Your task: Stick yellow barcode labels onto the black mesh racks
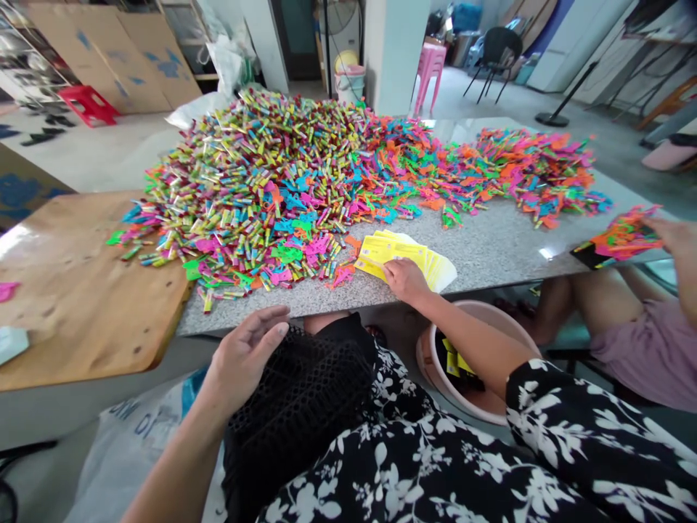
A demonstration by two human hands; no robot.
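My right hand (407,282) rests on a fanned stack of yellow cards (395,254) near the table's front edge, its fingers curled in on a card at the stack's near side. My left hand (246,357) hovers over my lap, short of the table edge, with nothing in it; its thumb stands apart from the loosely bent fingers. Beyond both hands spreads a large heap of small tubes (245,167) with yellow-green and dark red parts. Flat plastic pieces (302,225) in pink, green, blue and orange lie among them and along the heap's front.
More bright plastic pieces (539,171) cover the speckled table (490,247) to the right. A wooden board (92,290) adjoins on the left. By my right leg stands a pink tub (433,363) holding black and yellow packets. A co-worker's hand (675,236) holds colourful pieces.
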